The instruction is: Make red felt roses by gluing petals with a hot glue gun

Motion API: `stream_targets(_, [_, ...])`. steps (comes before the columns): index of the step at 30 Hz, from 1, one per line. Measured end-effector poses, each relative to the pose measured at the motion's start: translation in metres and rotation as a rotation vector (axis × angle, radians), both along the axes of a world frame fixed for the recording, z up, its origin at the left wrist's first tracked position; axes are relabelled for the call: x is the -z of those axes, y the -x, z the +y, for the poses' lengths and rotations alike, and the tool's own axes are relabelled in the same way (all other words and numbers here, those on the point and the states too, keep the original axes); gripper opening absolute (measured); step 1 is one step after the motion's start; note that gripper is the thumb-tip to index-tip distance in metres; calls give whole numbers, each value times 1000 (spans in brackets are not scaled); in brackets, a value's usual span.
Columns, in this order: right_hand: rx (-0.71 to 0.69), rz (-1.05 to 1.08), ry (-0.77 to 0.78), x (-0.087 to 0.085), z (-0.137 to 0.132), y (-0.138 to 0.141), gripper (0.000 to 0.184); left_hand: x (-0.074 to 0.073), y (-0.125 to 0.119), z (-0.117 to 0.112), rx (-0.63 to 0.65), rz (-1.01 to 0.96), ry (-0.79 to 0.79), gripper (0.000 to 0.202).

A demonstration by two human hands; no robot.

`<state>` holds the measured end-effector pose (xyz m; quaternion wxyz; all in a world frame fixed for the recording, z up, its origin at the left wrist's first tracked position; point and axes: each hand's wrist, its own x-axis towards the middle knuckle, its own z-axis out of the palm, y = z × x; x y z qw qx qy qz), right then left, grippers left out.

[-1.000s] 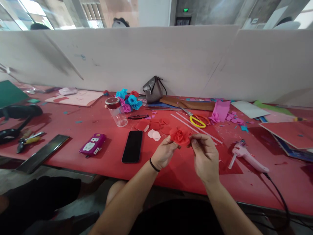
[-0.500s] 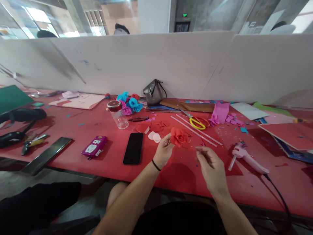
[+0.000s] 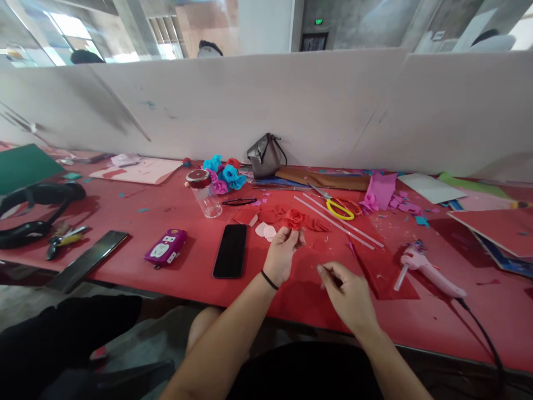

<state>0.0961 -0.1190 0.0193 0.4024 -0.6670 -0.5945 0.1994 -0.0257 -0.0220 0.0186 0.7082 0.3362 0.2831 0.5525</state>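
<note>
My left hand (image 3: 282, 254) pinches a red paper rose (image 3: 293, 218) from below and holds it just above the red table (image 3: 175, 211). My right hand (image 3: 347, 291) hovers low over the table to the right of the rose, apart from it. Its fingers are curled together in a pinch; what they hold, if anything, is too small to name. Loose red and pale pink petals (image 3: 266, 229) lie beside the left hand.
A black phone (image 3: 230, 250), a purple gadget (image 3: 165, 247) and a glass jar (image 3: 204, 193) lie left. Yellow scissors (image 3: 338, 207), white sticks (image 3: 339, 222) and a pink glue gun (image 3: 425, 269) with its cord sit right. Paper flowers (image 3: 222, 172) and a grey bag (image 3: 264, 155) stand by the white partition.
My right hand let go of the rose and dropped down and back toward me. The left hand carried the rose slightly away and to the left.
</note>
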Motion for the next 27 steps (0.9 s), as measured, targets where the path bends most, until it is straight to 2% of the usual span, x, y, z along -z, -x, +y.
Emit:
stream_targets(5, [15,220,-39,-2,17,7,27,2,1,1,5,9,48,31])
stream_targets(8, [-30,418,-27,-6,33,15,29,2,2,0,-5,42,56,34])
stream_targets(11, [-102,539,-21,-10,46,21,38,1,3,2,-15,66,57,35])
stream_targets(13, [-81,575,-32,-12,52,22,46,0,4,3,-26,62,57,34])
stream_targets(16, [15,547,-69,-13,57,24,41,-2,5,3,-48,41,55,33])
stream_targets(19, [80,400,-141,-15,57,32,31,-2,4,2,-67,20,37,29])
stream_targets(23, [226,218,-349,-17,54,47,28,-6,0,-4,-87,-20,-39,24])
stream_targets(27, [317,142,-527,-16,52,53,17,-12,-3,-9,-146,-28,-105,21])
